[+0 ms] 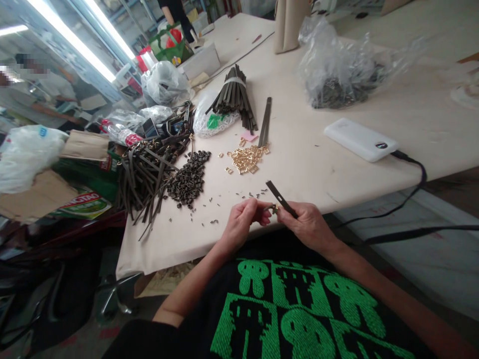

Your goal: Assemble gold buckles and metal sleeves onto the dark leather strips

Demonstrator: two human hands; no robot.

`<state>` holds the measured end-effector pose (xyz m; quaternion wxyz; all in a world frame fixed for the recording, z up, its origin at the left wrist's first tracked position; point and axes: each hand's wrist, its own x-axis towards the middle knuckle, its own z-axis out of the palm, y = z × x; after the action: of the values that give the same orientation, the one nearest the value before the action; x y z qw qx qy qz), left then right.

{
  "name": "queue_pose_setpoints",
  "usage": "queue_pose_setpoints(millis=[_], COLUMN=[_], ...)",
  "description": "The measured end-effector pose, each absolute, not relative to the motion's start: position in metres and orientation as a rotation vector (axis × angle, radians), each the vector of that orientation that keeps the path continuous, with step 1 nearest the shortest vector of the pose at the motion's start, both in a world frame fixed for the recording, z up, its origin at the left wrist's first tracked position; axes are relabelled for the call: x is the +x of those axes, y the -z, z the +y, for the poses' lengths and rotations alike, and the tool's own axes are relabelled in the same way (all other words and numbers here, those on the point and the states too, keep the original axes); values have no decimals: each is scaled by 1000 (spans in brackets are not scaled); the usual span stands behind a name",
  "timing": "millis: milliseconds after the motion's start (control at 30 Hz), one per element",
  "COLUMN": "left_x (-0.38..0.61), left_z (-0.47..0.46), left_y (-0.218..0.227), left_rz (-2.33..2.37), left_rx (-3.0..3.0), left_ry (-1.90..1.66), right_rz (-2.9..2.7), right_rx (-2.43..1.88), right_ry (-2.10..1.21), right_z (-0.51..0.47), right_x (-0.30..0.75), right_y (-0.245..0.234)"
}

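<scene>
Strap heap (pixel 147 172): dark, tangled, at the left edge of the worktop (pixel 299 174), ends hanging over; a snag from below could drag straps to the floor.
Loop pile (pixel 189 179): small dark rings, loosely heaped inward of the left edge; a brushing sleeve could scatter them among the offcuts (pixel 214 221) toward the near edge.
Gold buckles (pixel 247 158): loose cluster, mid-worktop; a careless reach could spread them, being small and unconfined.
Gold fitting (pixel 275 209): between the hands, just above the near edge; likely to drop toward the lap if either pinch slackens.
Slotted strap (pixel 279 194): dark, flat, slotted end up and leftward, over the near edge; could twist out of line if gripped only on one side.
Power bank (pixel 359 139): white, near the right part of the near edge; a tug on its cable (pixel 421 174), which drops over that edge, could pull it off.
Left hand (pixel 243 219): thumb and forefinger pinched together on a dark strip end (pixel 268 206) beside the fitting; other fingers curled.
Right hand (pixel 307 224): fingers closed round the slotted strap, thumb close to the fitting; undersides hidden.
</scene>
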<state>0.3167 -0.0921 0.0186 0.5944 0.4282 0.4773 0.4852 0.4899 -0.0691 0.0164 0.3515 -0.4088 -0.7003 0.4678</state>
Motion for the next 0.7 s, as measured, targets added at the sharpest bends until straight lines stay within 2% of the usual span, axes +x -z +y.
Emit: queue_pose_setpoints(millis=[333, 700], left_x=[299, 282], left_z=[-83, -76], left_y=[-37, -39], left_rz=[947, 962], left_rx=[1023, 1015], left_ry=[-799, -713], right_rz=[-1961, -2165], right_rx=[-882, -799], right_ry=[-1433, -1595], right_z=[-65, -51], right_x=[492, 497], right_y=[-24, -30])
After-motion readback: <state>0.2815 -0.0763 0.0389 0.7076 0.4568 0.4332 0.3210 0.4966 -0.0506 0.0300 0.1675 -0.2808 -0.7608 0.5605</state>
